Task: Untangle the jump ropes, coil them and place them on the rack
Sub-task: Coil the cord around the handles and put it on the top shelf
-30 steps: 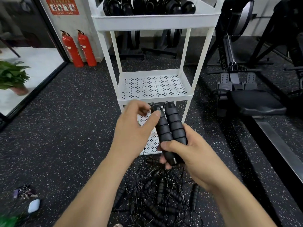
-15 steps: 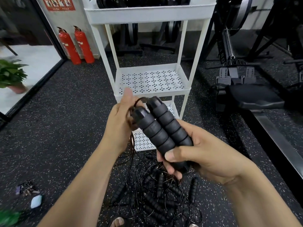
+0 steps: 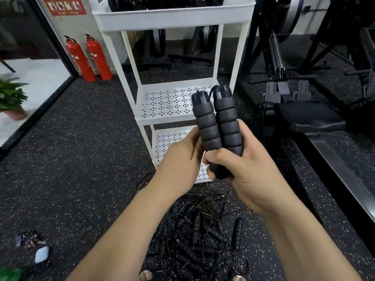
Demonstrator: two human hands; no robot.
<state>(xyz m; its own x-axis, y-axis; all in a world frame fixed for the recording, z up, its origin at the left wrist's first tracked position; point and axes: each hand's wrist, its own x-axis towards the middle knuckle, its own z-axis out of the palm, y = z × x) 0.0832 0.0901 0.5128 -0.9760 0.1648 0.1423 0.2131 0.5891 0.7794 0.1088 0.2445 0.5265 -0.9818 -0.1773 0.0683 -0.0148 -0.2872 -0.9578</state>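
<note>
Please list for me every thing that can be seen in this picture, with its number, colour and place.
handles: two, black, upright side by side in the right grip
jump ropes: one tangled pile, black, on the floor between the forearms
rack: one, white, three tiers, straight ahead
items on top tier: number unclear, black
fire extinguishers: two, red, by the wall left of the rack
potted plant: one, green, left edge
keys: one bunch, dark, floor at lower left
small object: one, pale blue, beside the keys
rowing machine: one, black, right side
left grip: against the handles, fingers hidden
right grip: curled round the handles' lower ends
</note>
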